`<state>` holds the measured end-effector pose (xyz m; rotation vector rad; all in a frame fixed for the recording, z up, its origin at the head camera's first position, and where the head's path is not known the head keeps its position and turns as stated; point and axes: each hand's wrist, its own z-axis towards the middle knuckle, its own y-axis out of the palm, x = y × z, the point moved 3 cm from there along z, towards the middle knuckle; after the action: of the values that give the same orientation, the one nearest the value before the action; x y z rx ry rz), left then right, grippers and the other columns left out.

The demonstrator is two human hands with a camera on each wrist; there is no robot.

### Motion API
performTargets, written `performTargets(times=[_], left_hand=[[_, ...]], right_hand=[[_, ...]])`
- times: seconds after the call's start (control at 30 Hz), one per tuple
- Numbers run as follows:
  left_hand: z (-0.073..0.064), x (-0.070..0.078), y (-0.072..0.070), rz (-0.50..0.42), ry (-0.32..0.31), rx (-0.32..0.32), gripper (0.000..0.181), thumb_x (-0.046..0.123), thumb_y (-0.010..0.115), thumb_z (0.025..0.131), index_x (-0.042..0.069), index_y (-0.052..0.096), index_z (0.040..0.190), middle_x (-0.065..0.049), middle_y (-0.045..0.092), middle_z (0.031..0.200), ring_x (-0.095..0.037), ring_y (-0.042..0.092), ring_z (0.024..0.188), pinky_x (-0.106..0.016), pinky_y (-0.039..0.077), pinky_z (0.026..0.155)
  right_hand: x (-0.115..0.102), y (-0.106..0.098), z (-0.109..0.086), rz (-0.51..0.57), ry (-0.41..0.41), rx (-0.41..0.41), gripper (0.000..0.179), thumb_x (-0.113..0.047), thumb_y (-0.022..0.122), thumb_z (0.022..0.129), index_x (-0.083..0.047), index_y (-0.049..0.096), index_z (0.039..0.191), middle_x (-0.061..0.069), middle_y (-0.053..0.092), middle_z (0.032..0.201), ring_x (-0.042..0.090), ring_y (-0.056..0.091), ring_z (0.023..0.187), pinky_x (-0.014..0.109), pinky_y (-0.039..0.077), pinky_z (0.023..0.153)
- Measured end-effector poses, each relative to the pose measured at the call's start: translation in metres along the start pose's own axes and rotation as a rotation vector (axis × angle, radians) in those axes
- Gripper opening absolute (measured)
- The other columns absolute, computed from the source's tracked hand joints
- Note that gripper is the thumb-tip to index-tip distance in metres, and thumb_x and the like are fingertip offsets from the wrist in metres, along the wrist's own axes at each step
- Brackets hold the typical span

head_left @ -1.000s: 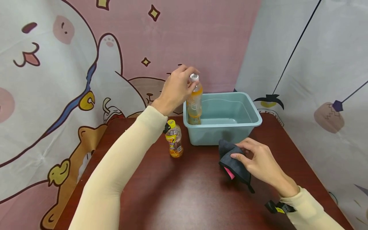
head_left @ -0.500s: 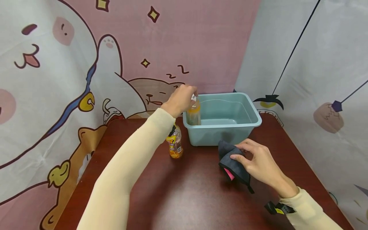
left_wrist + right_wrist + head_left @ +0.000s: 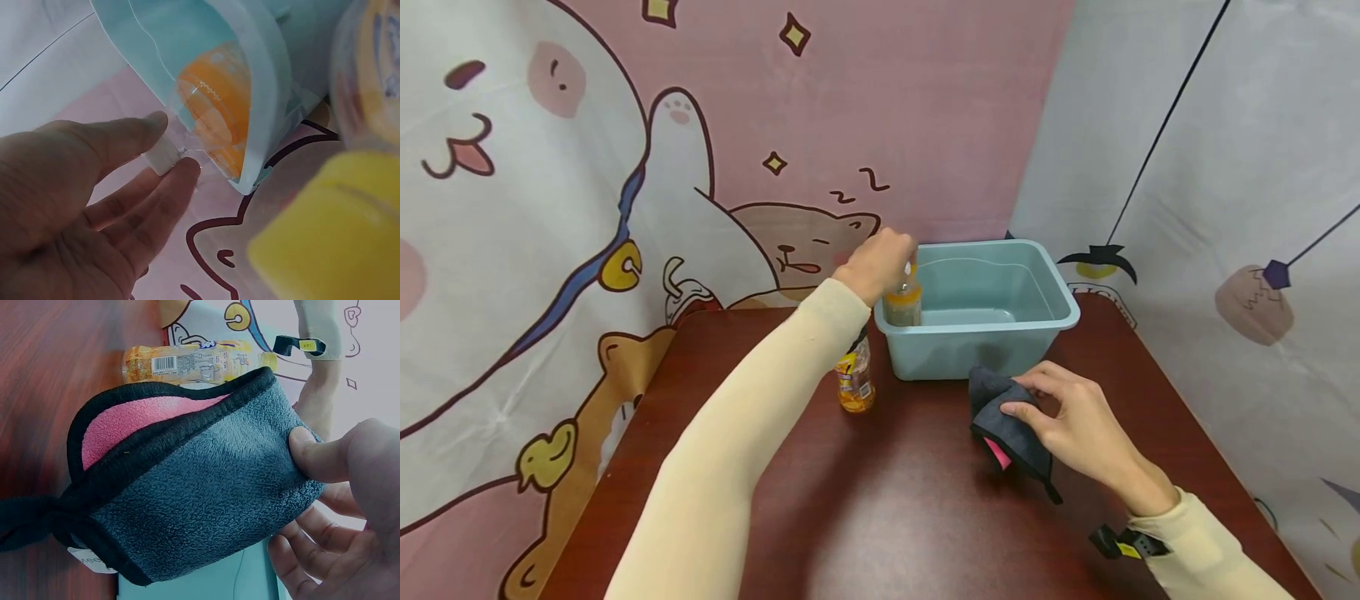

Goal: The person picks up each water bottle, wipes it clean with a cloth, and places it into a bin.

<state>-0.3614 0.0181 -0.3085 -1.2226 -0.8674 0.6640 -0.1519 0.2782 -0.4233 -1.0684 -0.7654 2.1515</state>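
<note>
My left hand (image 3: pixel 877 262) pinches the white cap (image 3: pixel 163 155) of a clear bottle with an orange label (image 3: pixel 215 103). That bottle (image 3: pixel 904 307) stands inside the left end of a light blue plastic tub (image 3: pixel 977 354). Between thumb and fingers, my right hand (image 3: pixel 1078 421) holds a folded dark grey cloth (image 3: pixel 1011 425) with black edging over the table, in front of the tub. Pink lining (image 3: pixel 144 422) shows in the cloth's fold in the right wrist view. A second bottle, yellow-capped (image 3: pixel 331 219), stands left of the tub; my left forearm partly hides this bottle (image 3: pixel 856 379) in the head view.
The tub rests at the back of a dark reddish-brown table (image 3: pixel 880 508). Directly behind the table hangs a cartoon-printed cloth backdrop (image 3: pixel 940 117). A black wrist strap (image 3: pixel 1127 543) sits on the right wrist.
My left hand has lowered the white-capped bottle further down into the tub's left end. The left forearm now covers the yellow cap in the head view. The right hand and cloth stay almost still.
</note>
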Motion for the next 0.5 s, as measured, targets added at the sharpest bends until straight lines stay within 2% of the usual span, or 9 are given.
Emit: performTargets(times=[0.27,0.5], left_hand=[[-0.005,-0.002,-0.001,0.056,-0.011,-0.022,0.043,0.022,0.087,0.108,0.01,0.076,0.149,-0.014,0.076,0.151,-0.031,0.073,0.136,-0.05,0.066,0.112],[-0.016,-0.003,-0.007,0.043,0.007,0.006,0.046,0.022,0.081,0.112,0.014,0.072,0.156,-0.011,0.074,0.155,-0.031,0.073,0.14,-0.052,0.066,0.112]], right_hand=[[0.0,0.001,-0.001,-0.003,0.008,-0.004,0.031,-0.008,0.101,0.09,-0.017,0.089,0.116,-0.011,0.078,0.104,0.003,0.064,0.091,0.021,0.053,0.075],[0.0,0.001,-0.002,-0.01,0.016,-0.006,0.03,-0.008,0.101,0.09,-0.017,0.089,0.116,-0.011,0.079,0.105,0.004,0.064,0.09,0.014,0.049,0.076]])
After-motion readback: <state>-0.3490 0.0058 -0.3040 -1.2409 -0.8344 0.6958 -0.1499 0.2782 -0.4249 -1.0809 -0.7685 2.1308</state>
